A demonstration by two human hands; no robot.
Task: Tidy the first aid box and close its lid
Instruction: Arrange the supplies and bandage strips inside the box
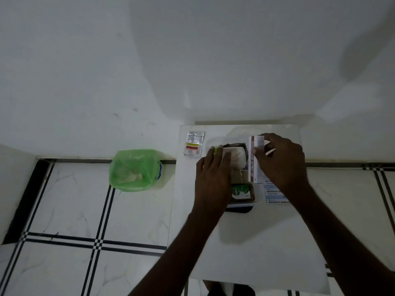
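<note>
The first aid box is a dark open container on a white table. Inside it lie a white gauze roll and a brown antiseptic bottle with a green label. My left hand rests over the box's left side, fingers on a small white and green item. My right hand holds a long white ointment carton over the box's right edge. No lid can be made out.
A foil sachet with a red and yellow label lies at the table's far left corner. Antiseptic bandage strips lie right of the box. A bin lined with a green bag stands on the tiled floor to the left, against the wall.
</note>
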